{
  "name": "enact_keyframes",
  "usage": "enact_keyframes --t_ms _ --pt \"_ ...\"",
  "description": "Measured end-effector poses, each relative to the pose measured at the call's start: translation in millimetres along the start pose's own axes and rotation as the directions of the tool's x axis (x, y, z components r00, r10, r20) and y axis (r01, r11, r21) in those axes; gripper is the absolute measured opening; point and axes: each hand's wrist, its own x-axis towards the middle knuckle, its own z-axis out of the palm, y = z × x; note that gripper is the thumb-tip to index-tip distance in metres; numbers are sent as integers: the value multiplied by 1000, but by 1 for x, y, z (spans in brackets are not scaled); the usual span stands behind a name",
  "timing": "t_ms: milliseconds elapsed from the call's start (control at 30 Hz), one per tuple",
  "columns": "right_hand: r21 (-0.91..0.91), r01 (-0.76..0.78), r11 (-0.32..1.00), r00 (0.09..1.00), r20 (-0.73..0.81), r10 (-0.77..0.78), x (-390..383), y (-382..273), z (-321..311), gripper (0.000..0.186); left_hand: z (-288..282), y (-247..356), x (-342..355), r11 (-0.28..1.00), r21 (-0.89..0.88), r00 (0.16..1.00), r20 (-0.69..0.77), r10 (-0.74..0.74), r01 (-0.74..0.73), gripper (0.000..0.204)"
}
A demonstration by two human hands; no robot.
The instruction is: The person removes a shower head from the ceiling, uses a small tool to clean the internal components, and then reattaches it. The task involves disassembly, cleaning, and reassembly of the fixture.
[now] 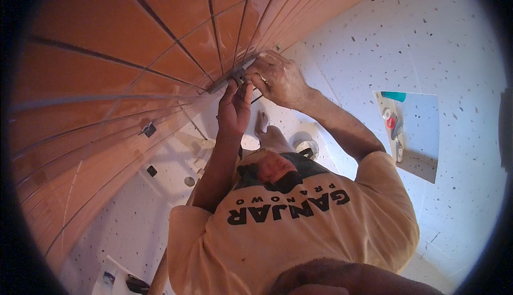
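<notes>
Both of my hands are raised to an orange-brown tiled wall [176, 44]. Against its surface lies a short grey strip [218, 85], with a small grey piece [239, 75] at its right end. My left hand [234, 112] comes from below, its thumb and fingertips pinched on the small grey piece. From the right, my right hand [279, 78] reaches over with bent fingers closed at the same spot. Pale dust or paste marks its back. What the right fingers hold is hidden. A thin dark rod [257, 98] shows just under that hand.
At right a white speckled wall [352, 54] has a recessed niche [419, 161] holding small bottles and a teal item. A round container [307, 144] stands low beside my bare foot [262, 121]. Dark square fittings [149, 130] show on the left, and another niche [104, 279] sits lower left.
</notes>
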Motion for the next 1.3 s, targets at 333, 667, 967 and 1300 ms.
enact_keyframes --t_ms 333,667,967,1300 --pt "-112 113 987 993 54 -107 3 3 1 13 -8 1 5 1000 -17 1000 31 -5 6 30" --pt "-130 258 957 965 80 -250 14 4 1 10 0 -2 3 999 -23 1000 -6 24 -24 35" --pt "-248 -83 965 969 205 137 14 -19 5 11 2 -3 4 999 25 999 -30 37 -37 36" --pt "311 -305 900 941 246 233 17 -9 2 14 13 -8 0 992 45 990 79 116 -120 35"
